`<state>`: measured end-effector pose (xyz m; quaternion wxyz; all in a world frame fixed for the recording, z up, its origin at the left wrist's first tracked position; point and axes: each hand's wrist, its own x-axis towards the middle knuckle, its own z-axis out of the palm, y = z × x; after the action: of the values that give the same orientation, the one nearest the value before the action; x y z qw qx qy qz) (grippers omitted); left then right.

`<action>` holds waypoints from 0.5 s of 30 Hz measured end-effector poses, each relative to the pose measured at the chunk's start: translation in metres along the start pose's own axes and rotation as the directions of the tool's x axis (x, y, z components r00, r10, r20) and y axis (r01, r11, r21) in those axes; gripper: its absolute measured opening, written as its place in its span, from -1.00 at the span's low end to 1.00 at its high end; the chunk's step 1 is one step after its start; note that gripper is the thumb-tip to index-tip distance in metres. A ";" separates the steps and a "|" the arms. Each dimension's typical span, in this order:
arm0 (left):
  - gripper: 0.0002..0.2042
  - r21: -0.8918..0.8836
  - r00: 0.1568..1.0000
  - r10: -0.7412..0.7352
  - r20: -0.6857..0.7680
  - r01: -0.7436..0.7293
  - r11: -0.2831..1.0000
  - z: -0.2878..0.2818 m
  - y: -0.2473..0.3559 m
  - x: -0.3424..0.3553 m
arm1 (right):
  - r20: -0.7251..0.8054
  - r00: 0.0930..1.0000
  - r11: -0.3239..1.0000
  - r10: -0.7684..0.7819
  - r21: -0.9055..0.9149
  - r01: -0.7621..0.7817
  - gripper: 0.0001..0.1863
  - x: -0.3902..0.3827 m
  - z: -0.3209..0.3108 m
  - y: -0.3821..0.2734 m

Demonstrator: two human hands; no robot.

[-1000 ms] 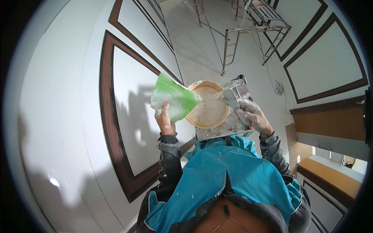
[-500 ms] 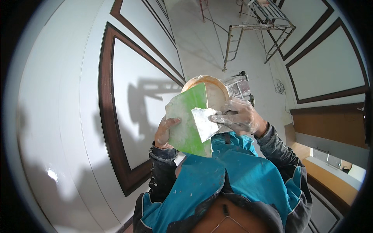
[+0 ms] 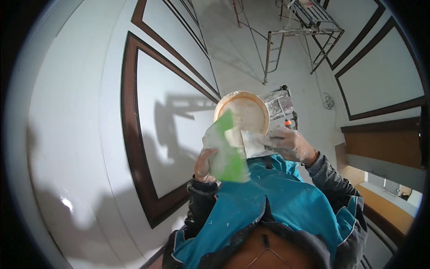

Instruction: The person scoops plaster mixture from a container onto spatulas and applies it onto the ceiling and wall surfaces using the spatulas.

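Observation:
Motion blurs the green board [image 3: 228, 161], smeared pale with compound, that my left hand [image 3: 204, 165] grips along its left side. My right hand [image 3: 289, 145] has its fingers closed on a putty knife, whose pale, blurred blade [image 3: 254, 142] meets the board's right part. Behind both hands sits a round cream bucket [image 3: 245, 102] of pale mixture, on a grimy stand [image 3: 275, 99] with a metal tool and an orange-tipped handle [image 3: 288, 122] at its right.
A metal scaffold frame [image 3: 291, 32] stands on the grey floor [image 3: 233, 45] ahead. White wall panels with dark wooden trim [image 3: 131, 89] flank both sides. A coiled cable [image 3: 328, 101] lies at the right, near a wooden cabinet [image 3: 380, 148].
The board moved from left of the bucket to in front of it, then slightly rightward. My right hand drew the knife out of the bucket area onto the board.

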<state>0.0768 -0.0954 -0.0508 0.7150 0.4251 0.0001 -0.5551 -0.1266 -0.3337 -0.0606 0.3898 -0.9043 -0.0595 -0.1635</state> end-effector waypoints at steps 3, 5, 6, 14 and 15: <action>-0.50 -0.104 0.991 0.129 -0.028 -0.132 0.986 0.030 0.015 -0.013 | 0.022 0.994 0.994 0.109 0.015 -0.109 -0.51 -0.019 0.027 -0.009; -0.50 0.005 0.930 0.352 -0.110 -0.353 0.936 0.042 0.020 -0.013 | 0.029 0.984 0.980 0.178 0.082 -0.180 -0.57 -0.021 0.026 -0.006; -0.50 0.002 0.923 0.367 -0.116 -0.369 0.929 0.052 0.019 -0.008 | -0.091 0.972 0.974 0.217 0.092 -0.209 -0.61 -0.021 0.021 0.000; -0.69 0.695 0.568 0.822 -0.038 -0.576 0.430 0.044 0.017 0.006 | 0.041 0.823 0.561 0.566 0.712 -0.421 -0.61 0.004 -0.049 -0.039; -0.75 0.729 0.539 0.842 0.019 -0.584 0.357 0.048 0.017 0.003 | 0.116 0.869 0.466 0.482 0.805 -0.366 -0.60 0.013 -0.049 -0.047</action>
<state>0.0692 -0.1267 -0.0117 0.6707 0.6952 -0.2536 -0.0510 -0.1372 -0.3372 0.0072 0.7869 -0.5999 0.1245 -0.0737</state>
